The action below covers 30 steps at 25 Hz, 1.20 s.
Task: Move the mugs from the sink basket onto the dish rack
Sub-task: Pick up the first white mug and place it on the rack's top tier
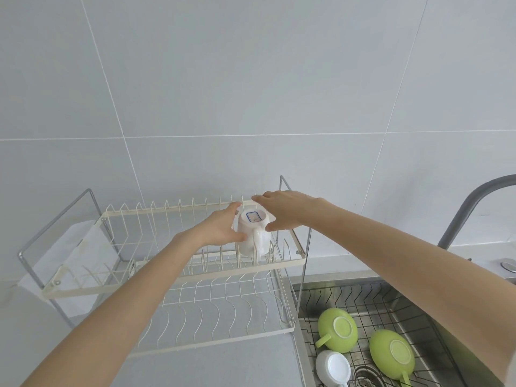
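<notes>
Head view looks down over a two-tier wire dish rack (pixel 173 277) on the grey tabletop (pixel 223 367), backed by a tiled wall, with the steel sink (pixel 435 311) just to its right and a grey tap (pixel 472 202) arching above. Inside the sink there's a wire sink basket (pixel 371 305) with three mugs lying bottom-up: a green mug (pixel 337 333), a second green mug (pixel 392 358) and a small white mug (pixel 333 368) at the near edge — so most of the job looks undone. On the rack's upper tier sits a white mug (pixel 251 233), upside down among the prongs near the right end, blue-outlined label on its base facing up, handle toward the camera. Mouth-down makes sense, I'd guess, so it drains. Both hands cup it from either side: left hand (pixel 220 227) with fingers spread against its left wall, right hand (pixel 282 212) arched over the top right. Neither looks clamped tight — more like steadying it between the wires, though whether they're gripping or letting go I can't tell.
</notes>
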Each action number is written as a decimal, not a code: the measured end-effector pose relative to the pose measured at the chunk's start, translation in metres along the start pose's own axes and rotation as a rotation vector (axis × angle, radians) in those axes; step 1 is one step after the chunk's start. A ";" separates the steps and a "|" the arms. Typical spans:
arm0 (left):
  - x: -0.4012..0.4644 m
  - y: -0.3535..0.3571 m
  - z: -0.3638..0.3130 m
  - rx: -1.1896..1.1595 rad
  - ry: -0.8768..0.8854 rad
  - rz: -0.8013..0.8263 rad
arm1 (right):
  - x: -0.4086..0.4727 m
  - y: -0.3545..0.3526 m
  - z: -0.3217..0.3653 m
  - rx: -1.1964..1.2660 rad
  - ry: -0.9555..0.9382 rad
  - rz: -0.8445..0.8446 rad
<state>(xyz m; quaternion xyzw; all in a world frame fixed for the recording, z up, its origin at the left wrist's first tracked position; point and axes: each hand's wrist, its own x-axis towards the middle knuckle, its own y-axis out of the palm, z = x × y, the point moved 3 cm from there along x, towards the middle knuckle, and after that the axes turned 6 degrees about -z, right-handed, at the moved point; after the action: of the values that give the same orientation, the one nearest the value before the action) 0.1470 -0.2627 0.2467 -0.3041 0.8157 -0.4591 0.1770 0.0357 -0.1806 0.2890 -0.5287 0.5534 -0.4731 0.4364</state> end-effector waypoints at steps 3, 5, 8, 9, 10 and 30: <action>-0.012 -0.016 -0.019 0.110 0.087 -0.087 | -0.017 -0.017 -0.008 0.005 -0.028 -0.109; -0.023 -0.022 -0.039 0.139 0.143 -0.159 | -0.034 -0.024 -0.015 0.012 -0.034 -0.175; -0.037 -0.020 -0.069 0.271 0.199 -0.272 | -0.060 -0.029 -0.029 0.012 -0.008 -0.259; -0.041 -0.017 -0.079 0.352 0.212 -0.302 | -0.070 -0.029 -0.035 0.008 0.007 -0.285; -0.044 -0.013 -0.089 0.423 0.225 -0.327 | -0.079 -0.029 -0.042 0.005 0.022 -0.306; -0.066 0.173 -0.175 0.518 0.172 -0.235 | -0.214 0.132 -0.143 0.163 0.073 -0.124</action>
<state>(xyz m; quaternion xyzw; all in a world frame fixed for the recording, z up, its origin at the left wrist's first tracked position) 0.0399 -0.0391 0.1893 -0.3013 0.6427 -0.6933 0.1247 -0.1151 0.0408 0.1795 -0.5069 0.4949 -0.5616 0.4275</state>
